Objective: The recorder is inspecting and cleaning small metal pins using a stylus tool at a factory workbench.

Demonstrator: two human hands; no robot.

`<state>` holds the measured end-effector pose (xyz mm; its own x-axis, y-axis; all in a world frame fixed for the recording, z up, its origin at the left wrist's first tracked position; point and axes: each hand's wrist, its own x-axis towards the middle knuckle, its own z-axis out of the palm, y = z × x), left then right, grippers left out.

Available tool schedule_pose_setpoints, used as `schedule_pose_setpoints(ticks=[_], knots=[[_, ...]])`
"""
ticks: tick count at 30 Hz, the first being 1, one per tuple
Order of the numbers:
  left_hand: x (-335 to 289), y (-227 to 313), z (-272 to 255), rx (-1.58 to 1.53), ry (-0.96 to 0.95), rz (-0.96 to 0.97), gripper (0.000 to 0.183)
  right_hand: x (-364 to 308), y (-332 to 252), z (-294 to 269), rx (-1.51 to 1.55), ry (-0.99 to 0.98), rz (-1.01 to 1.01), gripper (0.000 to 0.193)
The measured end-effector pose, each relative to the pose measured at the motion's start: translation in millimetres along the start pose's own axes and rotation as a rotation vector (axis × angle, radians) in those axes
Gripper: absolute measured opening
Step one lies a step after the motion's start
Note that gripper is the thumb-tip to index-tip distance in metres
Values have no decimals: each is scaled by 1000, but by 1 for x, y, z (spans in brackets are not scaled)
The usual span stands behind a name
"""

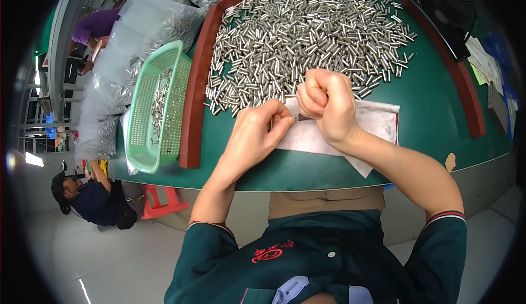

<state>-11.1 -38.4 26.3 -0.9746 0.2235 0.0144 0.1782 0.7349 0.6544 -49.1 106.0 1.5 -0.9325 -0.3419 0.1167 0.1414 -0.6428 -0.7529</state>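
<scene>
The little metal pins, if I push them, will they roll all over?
The metal pins would probably roll, since they look like straight, round rods. They may feel slippery, as their sides look smooth and shiny. The red-brown rail at the left would likely stop some, because it stands along the pile's edge.

Red stool [155,213] on pale grey floor [131,252].

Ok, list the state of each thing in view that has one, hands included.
Left hand: closed, thumb and finger pinching a small metal piece.
Right hand: closed in a fist; its contents mostly hidden.
Metal pins: loose, spread in a heap.
Green basket: open-topped, partly filled with pins.
Clear plastic bags: filled.
Pale cloth: spread out, stained.
Black fan: on or off, can't tell.
</scene>
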Motion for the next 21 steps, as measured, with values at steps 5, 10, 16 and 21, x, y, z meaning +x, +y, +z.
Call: schedule_pose_setpoints(ticks=[5, 10, 16, 21], knots=[[7, -23, -16, -1340, -268, -157, 19, 0, -3, -6, 8, -16, 49, 32], [10, -31, -16, -1761, -285, -122, 16, 2, -1, -5, 1, -33, 75, 34], [13, -36, -11, -1798, -191, -123, 21, 3, -2, -6, 14, -11, 101, 34], [13, -33, -15, -1634, -55, -165, 31, 4, -1, -7, 33, -17, 92, 34]])
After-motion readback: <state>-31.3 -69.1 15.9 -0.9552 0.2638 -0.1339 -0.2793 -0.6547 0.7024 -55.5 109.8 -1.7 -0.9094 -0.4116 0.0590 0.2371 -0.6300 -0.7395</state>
